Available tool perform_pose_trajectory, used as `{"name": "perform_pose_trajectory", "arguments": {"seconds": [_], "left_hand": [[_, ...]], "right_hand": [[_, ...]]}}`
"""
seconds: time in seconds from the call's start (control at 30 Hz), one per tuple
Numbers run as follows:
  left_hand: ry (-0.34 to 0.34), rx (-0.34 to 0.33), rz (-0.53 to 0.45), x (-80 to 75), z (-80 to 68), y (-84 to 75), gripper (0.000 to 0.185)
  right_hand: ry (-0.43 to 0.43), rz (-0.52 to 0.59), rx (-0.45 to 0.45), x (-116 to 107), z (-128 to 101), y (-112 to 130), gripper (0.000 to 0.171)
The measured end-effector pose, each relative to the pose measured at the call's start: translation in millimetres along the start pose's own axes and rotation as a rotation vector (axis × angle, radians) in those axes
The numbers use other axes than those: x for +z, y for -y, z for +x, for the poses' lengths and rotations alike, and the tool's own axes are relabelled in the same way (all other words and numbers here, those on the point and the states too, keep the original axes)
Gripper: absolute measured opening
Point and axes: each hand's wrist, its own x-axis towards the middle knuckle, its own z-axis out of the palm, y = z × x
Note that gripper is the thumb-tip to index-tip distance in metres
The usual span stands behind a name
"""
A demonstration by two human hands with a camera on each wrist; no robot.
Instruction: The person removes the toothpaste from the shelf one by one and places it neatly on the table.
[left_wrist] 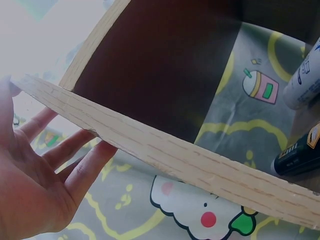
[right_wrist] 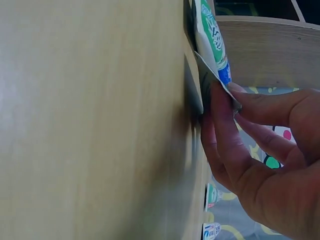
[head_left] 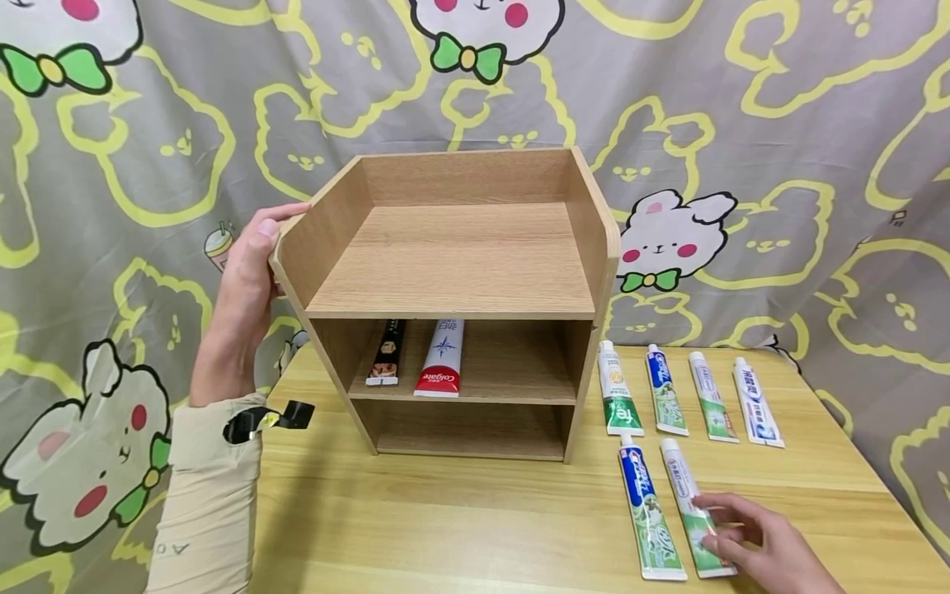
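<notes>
A wooden shelf unit (head_left: pixel 453 264) stands on the table. My left hand (head_left: pixel 256 256) grips the top edge of its left side panel (left_wrist: pixel 150 137), fingers against the outer face. On the middle level lie a black toothpaste tube (head_left: pixel 387 355) and a white and red Colgate tube (head_left: pixel 444 355). At the front right, my right hand (head_left: pixel 760 540) pinches a white and green toothpaste tube (head_left: pixel 681 487) near its flat end, thumb on one face and fingers on the other. Beside it lies a blue and green toothpaste tube (head_left: pixel 651 516).
Behind those two, a row of several toothpaste tubes lies right of the shelf unit, from a white and green one (head_left: pixel 619 388) to a white and blue one (head_left: pixel 757 404). A patterned curtain (head_left: pixel 668 99) hangs behind the wood-grain table (head_left: pixel 445 528).
</notes>
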Motion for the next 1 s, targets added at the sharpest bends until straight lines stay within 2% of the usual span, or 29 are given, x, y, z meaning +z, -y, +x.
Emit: {"name": "perform_pose_trajectory", "arguments": {"seconds": [0.37,0.57,0.83,0.9,1.0], "left_hand": [[-0.006,-0.004,0.002,-2.1,-1.0,0.6,0.048],[-0.014,-0.009,-0.007,-2.9,-1.3,1.4,0.048],[-0.010,-0.002,0.005,-1.7,-0.9,0.7,0.049],[-0.009,-0.004,0.005,-1.1,-0.5,0.5,0.049],[-0.008,-0.006,0.003,-0.2,0.1,0.5,0.049]], "right_hand": [[-0.045,-0.048,-0.060,3.1,0.2,-6.9,0.059],[-0.084,-0.131,-0.052,6.2,1.2,-7.7,0.056],[-0.085,-0.116,-0.035,4.9,-0.4,-8.0,0.057],[-0.117,-0.127,-0.062,3.0,-2.8,-8.6,0.056],[-0.191,-0.147,-0.157,0.2,-6.4,-8.7,0.052]]}}
